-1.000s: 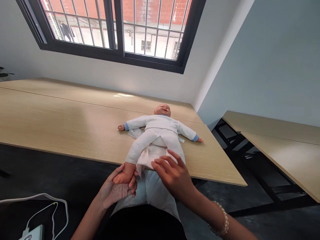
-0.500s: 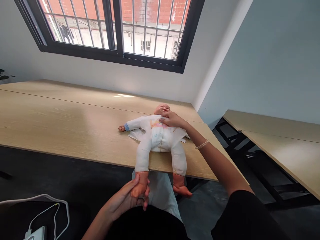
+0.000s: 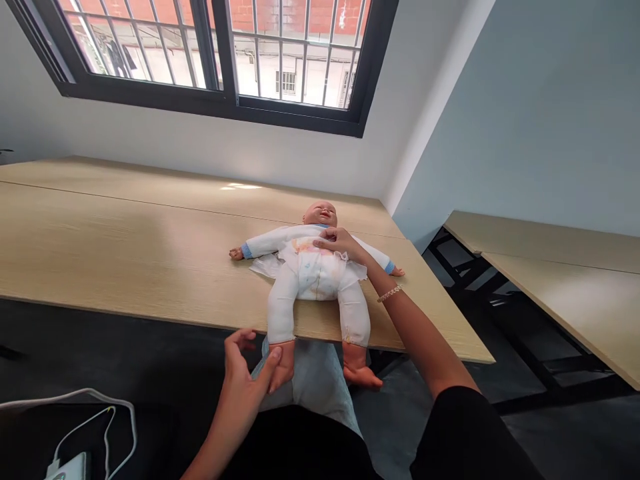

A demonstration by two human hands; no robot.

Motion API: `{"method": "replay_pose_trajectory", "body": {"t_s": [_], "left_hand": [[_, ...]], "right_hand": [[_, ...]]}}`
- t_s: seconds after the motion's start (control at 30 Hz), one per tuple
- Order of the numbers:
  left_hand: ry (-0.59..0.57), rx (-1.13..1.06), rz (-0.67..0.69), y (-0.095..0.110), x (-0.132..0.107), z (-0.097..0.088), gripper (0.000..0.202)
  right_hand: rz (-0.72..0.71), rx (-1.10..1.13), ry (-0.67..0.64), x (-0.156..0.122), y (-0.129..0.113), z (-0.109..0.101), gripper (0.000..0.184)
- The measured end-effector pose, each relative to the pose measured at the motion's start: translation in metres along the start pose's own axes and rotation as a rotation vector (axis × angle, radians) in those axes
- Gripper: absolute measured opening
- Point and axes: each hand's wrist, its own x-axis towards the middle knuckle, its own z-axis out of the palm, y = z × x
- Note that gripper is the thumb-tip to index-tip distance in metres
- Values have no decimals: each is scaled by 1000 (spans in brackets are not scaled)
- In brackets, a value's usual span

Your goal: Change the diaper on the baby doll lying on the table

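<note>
A baby doll (image 3: 293,238) in a white suit with blue cuffs lies on its back, its lower legs hanging over the table's front edge. Around its waist is a white diaper (image 3: 316,275) with a coloured print, its sides flared out. My right hand (image 3: 341,244) rests on the doll's belly, fingers closed at the diaper's upper front edge. Below the table edge, my left hand (image 3: 246,373) is open with fingers spread, its thumb beside the doll's foot (image 3: 283,368) on the left.
The doll lies on a light wooden table (image 3: 125,247) below a barred window (image 3: 225,100). A second table (image 3: 565,280) stands to the right past a gap. At lower left are a white cable (image 3: 131,427) and a white device (image 3: 70,467).
My left hand has let go of the doll's foot and moved left, its fingers spreading. My right hand stays at the diaper's front. The doll's arm on the right now shows.
</note>
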Motion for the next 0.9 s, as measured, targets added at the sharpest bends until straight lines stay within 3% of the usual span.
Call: {"method": "replay_pose_trajectory", "body": {"t_s": [0.07, 0.1, 0.17, 0.27, 0.4, 0.53, 0.7, 0.8, 0.9], "left_hand": [[2, 71, 221, 21, -1, -1, 45], [-101, 87, 319, 34, 1, 1, 36], [-447, 113, 497, 60, 12, 14, 24], [-866, 320, 738, 85, 47, 52, 25], [-1071, 676, 1011, 86, 103, 106, 37], [-1063, 873, 1078, 84, 142, 132, 44], [-1065, 887, 925, 93, 173, 142, 37], [-1065, 892, 854, 95, 186, 149, 38], [-1058, 897, 823, 94, 192, 154, 39]], "right_hand": [[3, -3, 7, 4, 2, 1, 49], [3, -3, 21, 6, 4, 2, 49], [12, -4, 50, 11, 6, 3, 50], [23, -8, 79, 16, 7, 6, 53], [10, -18, 136, 19, 10, 4, 57], [10, -31, 285, 8, 18, -15, 60], [62, -69, 402, -40, 32, -41, 49], [148, -179, 383, -76, 39, -39, 36], [263, -492, 315, -102, 48, -27, 24]]}}
